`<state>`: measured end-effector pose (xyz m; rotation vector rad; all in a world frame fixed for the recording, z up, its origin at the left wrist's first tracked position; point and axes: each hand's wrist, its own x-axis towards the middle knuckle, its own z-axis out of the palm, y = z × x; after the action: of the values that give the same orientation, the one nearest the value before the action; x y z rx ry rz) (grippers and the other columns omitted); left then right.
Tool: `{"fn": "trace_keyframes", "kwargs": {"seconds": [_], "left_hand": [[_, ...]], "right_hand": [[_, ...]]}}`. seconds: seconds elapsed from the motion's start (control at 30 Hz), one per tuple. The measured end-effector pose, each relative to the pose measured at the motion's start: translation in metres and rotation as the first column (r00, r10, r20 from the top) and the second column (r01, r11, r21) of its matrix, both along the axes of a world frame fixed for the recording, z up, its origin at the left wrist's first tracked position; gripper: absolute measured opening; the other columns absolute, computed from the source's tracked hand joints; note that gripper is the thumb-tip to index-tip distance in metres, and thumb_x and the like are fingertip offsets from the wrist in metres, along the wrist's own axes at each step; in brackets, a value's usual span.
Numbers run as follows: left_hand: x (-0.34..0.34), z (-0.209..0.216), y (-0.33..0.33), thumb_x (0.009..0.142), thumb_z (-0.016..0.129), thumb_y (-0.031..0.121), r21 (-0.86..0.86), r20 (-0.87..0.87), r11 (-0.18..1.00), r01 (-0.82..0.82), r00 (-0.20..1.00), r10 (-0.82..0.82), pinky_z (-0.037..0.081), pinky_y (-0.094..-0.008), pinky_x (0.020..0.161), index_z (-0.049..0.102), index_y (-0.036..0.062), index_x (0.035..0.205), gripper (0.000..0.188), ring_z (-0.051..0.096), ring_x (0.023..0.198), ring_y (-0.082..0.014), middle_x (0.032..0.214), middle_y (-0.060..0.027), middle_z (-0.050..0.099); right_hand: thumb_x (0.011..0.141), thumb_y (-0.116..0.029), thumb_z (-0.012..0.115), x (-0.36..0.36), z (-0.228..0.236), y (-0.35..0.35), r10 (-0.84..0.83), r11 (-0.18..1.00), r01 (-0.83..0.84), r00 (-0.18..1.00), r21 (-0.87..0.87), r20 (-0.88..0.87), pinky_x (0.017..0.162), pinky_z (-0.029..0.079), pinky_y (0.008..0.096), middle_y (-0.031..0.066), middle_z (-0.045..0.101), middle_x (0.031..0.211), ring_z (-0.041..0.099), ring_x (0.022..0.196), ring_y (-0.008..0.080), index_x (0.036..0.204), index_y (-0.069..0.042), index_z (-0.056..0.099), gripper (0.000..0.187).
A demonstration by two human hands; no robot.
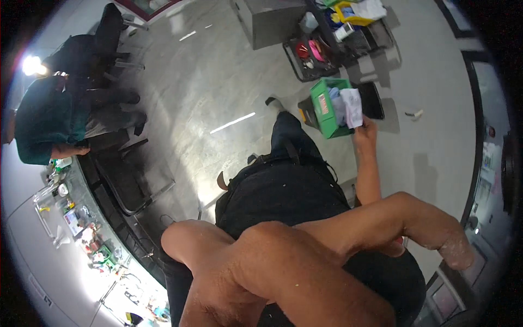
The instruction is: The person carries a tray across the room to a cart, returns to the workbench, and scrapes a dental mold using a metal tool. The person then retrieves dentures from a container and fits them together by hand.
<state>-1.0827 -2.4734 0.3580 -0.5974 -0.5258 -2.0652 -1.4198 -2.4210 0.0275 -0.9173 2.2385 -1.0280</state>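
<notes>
One hand looms very large across the lower middle, close to the lens; I take it for my left hand. Its fingers are bent and apart, and I see nothing in them. Beyond it, my right forearm reaches out to a green plastic bin. My right hand is closed at the bin's near right corner, its fingertips partly hidden. A white printed paper packet lies in the bin beside the fingers. Bluish-grey cloth or packing fills the space beside the packet.
A black cart holds red and pink items, near a grey cabinet. Another person in a dark green top is at the left, beside a cluttered workbench. A black chair stands by the bench. My foot is on the grey floor.
</notes>
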Motion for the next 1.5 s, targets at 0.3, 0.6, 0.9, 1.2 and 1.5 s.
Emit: {"fn": "trace_keyframes", "kwargs": {"seconds": [0.3, 0.6, 0.9, 1.2, 1.5], "left_hand": [[-0.047, 0.002, -0.123, 0.094, 0.059, 0.045, 0.035, 0.096, 0.984, -0.173, 0.981, 0.169, 0.037, -0.0684, 0.104, 0.063, 0.0054, 0.115, 0.045, 0.039, 0.131, -0.0587, 0.131, -0.0375, 0.045], [-0.080, 0.008, -0.190, 0.096, 0.056, 0.047, 0.062, 0.162, 0.919, -0.389, 0.913, 0.375, 0.037, -0.0697, 0.104, 0.062, 0.0069, 0.116, 0.046, 0.039, 0.132, -0.0587, 0.130, -0.0371, 0.045], [-0.093, 0.009, -0.227, 0.097, 0.053, 0.050, 0.105, 0.181, 0.877, -0.470, 0.876, 0.448, 0.037, -0.0709, 0.103, 0.061, 0.0084, 0.117, 0.047, 0.038, 0.132, -0.0587, 0.128, -0.0368, 0.046], [-0.099, 0.010, -0.231, 0.098, 0.050, 0.053, 0.153, 0.214, 0.882, -0.446, 0.886, 0.411, 0.037, -0.0722, 0.103, 0.060, 0.0100, 0.118, 0.048, 0.037, 0.132, -0.0587, 0.127, -0.0365, 0.046], [-0.109, 0.009, -0.235, 0.100, 0.048, 0.055, 0.324, 0.387, 0.847, -0.421, 0.876, 0.287, 0.037, -0.0733, 0.102, 0.059, 0.0113, 0.119, 0.049, 0.037, 0.132, -0.0587, 0.126, -0.0362, 0.046]], "right_hand": [[0.087, -0.026, 0.064, -0.110, 0.045, -0.230, -0.308, 0.943, 0.331, 0.888, 0.011, -0.343, 0.080, 0.051, 0.0484, 0.0253, 0.072, 0.098, 0.068, 0.092, 0.0424, 0.101, 0.008, 0.072, 0.038], [0.086, -0.022, 0.061, -0.189, 0.004, -0.367, -0.360, 0.883, 0.430, 0.878, 0.187, -0.316, 0.078, 0.051, 0.0516, 0.0312, 0.069, 0.095, 0.069, 0.089, 0.0424, 0.090, 0.014, 0.070, 0.038], [0.085, -0.017, 0.062, -0.174, -0.025, -0.376, -0.436, 0.840, 0.541, 0.709, 0.031, -0.555, 0.073, 0.054, 0.0542, 0.0314, 0.069, 0.081, 0.069, 0.080, 0.0466, 0.085, 0.014, 0.070, 0.032], [0.088, -0.012, 0.062, -0.146, -0.013, -0.346, -0.509, 0.833, 0.554, 0.754, -0.016, -0.415, 0.077, 0.052, 0.0537, 0.0307, 0.069, 0.098, 0.069, 0.089, 0.0451, 0.099, 0.012, 0.069, 0.028], [0.084, -0.011, 0.064, -0.138, -0.020, -0.321, -0.429, 0.856, 0.517, 0.735, 0.024, -0.524, 0.071, 0.053, 0.0536, 0.0318, 0.070, 0.092, 0.069, 0.083, 0.0464, 0.096, 0.013, 0.069, 0.027]]}}
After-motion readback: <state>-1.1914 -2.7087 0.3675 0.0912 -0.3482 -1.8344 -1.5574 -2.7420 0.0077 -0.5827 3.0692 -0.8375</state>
